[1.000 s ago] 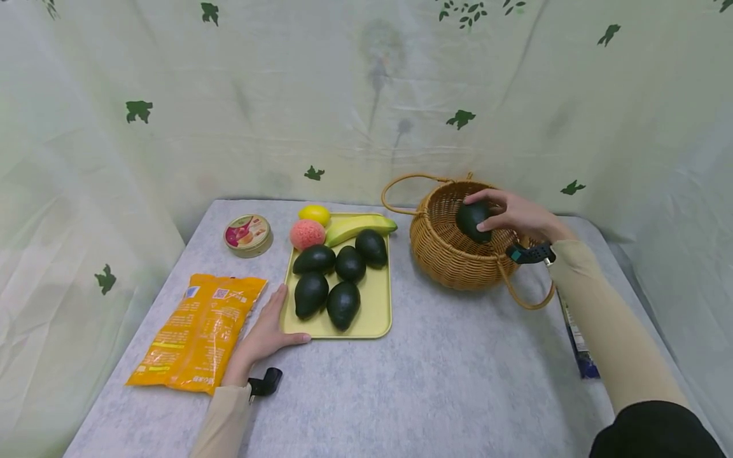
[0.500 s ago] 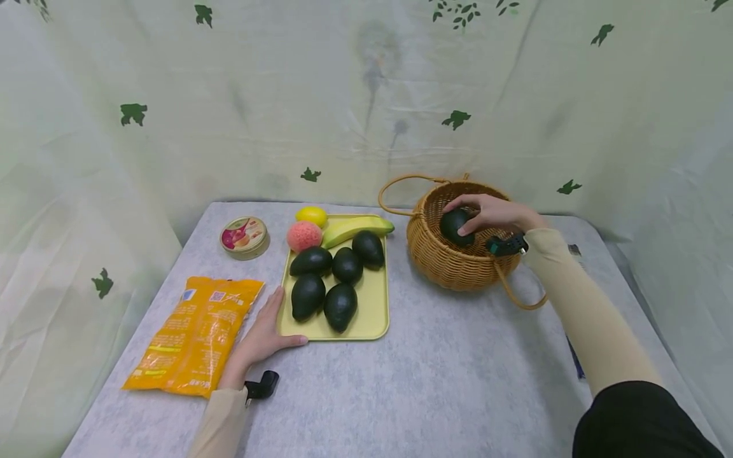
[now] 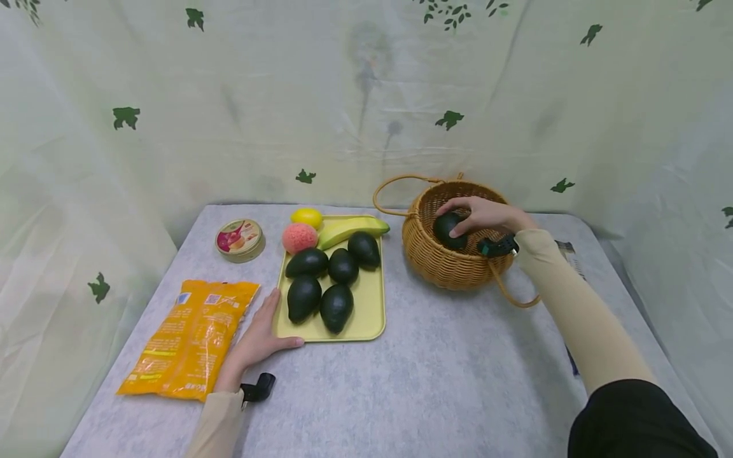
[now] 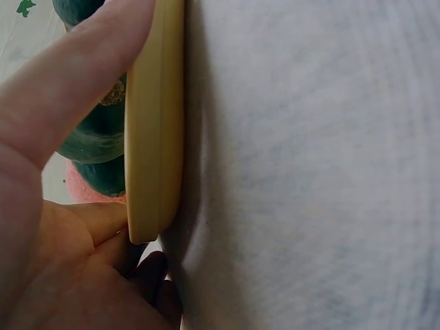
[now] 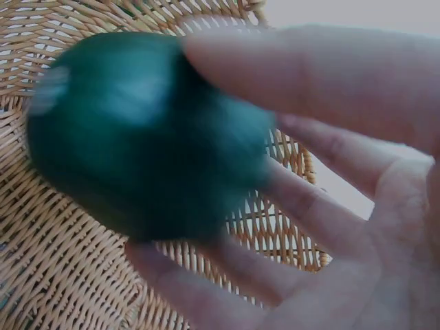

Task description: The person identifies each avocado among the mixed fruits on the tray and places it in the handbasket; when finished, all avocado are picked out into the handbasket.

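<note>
My right hand [image 3: 481, 215] grips a dark green avocado [image 3: 445, 229] inside the mouth of a wicker basket [image 3: 441, 270]. In the right wrist view the avocado [image 5: 130, 137] is blurred, with thumb and fingers on either side of it and woven wall behind. My left hand [image 3: 259, 337] touches the near left corner of a yellow tray [image 3: 363, 324], thumb along the front rim and fingers along the left side. On the tray lie several avocados [image 3: 336, 308], a banana [image 3: 352, 230] and a pink round fruit [image 3: 300, 237]. A lemon [image 3: 307, 217] is at its far left corner.
An orange snack bag [image 3: 191, 340] lies left of my left hand. Behind it stands a round tin [image 3: 240, 240]. The basket's handles [image 3: 395, 184] stick out left and front. A flat packet [image 3: 569, 257] is partly hidden under my right forearm. A leaf-print curtain [image 3: 258, 127] surrounds the table.
My right hand has moved left and slightly lower into the basket with the avocado. My left hand has stayed at the tray's corner. The whole view has shifted slightly.
</note>
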### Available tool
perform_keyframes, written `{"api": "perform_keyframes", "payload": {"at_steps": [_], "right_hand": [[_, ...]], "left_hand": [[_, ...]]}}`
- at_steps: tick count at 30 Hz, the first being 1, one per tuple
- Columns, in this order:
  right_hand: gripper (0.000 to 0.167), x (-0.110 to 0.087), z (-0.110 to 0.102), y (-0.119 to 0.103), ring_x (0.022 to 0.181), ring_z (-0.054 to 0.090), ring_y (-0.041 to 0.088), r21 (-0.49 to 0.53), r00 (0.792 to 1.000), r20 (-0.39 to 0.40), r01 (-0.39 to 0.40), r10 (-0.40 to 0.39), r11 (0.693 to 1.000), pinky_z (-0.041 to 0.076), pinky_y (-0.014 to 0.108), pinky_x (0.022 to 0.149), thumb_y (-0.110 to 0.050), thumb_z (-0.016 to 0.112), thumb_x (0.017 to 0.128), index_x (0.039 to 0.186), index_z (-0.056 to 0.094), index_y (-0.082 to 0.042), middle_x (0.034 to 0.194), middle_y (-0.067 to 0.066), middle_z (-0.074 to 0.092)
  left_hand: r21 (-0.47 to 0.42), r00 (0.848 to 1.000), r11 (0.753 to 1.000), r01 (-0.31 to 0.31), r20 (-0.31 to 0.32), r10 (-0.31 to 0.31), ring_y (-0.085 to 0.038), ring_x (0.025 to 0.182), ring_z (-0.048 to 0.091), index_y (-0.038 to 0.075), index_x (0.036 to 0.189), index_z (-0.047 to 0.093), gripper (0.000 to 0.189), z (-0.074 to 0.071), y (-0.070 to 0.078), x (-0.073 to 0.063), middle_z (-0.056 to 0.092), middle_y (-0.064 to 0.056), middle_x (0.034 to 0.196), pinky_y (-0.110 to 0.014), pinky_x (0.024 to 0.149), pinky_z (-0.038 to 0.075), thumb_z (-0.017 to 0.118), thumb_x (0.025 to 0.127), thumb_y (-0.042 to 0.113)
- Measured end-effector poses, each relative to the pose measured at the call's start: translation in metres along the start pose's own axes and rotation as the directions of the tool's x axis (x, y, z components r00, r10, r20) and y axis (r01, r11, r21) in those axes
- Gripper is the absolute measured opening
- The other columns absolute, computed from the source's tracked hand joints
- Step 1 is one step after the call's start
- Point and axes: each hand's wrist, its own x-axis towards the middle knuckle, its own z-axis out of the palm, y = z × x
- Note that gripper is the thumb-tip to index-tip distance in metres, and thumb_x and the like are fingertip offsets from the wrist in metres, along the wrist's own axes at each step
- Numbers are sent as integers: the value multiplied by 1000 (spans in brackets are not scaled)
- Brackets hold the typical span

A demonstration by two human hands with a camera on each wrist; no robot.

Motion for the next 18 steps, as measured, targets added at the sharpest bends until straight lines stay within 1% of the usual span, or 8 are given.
{"api": "perform_keyframes", "payload": {"at_steps": [5, 9, 12, 14, 18], "right_hand": [[49, -5, -1, -5, 114, 53, 35, 59, 1000, -7, 18, -17, 998, 47, 48, 93, -5, 58, 94, 139, 41, 2, 145, 21, 35], [46, -10, -2, -7, 121, 48, 37, 123, 998, -55, 39, -33, 992, 47, 45, 93, -8, 57, 96, 138, 43, 0, 143, 20, 39], [46, -14, -2, -7, 126, 42, 37, 185, 995, -89, 67, -51, 980, 47, 41, 93, -10, 57, 96, 139, 42, -1, 141, 17, 41], [46, -17, -1, -8, 128, 41, 36, 226, 992, -107, 91, -68, 970, 46, 42, 95, -11, 56, 97, 139, 42, -1, 141, 17, 42], [46, -24, 3, -14, 126, 45, 34, 287, 985, -131, 148, -114, 947, 43, 45, 98, -15, 56, 98, 139, 41, -1, 141, 19, 41]], "left_hand": [[-5, 1000, 1000, 20, 11, -20, -43, 140, 6, -3, 151, 0, 119, 1, 0, 0, 2, -26, 156, -59, 110, 9, 82, 73, 36], [-4, 1000, 1000, 19, 12, -19, -43, 140, 6, -4, 151, 0, 119, 0, 0, 1, 2, -26, 156, -59, 110, 9, 82, 74, 36], [-5, 1000, 1000, 12, 14, -12, -44, 140, 6, -4, 151, 0, 119, -1, 1, 0, 2, -27, 155, -59, 110, 9, 82, 74, 35], [-6, 1000, 1000, 14, 17, -13, -45, 140, 6, -4, 151, 0, 119, -1, 2, 1, 2, -28, 155, -60, 110, 9, 83, 74, 35], [-2, 999, 1000, 26, 22, -26, -44, 140, 6, -4, 151, 0, 120, -1, 2, 2, 1, -28, 155, -60, 110, 9, 82, 74, 37]]}}
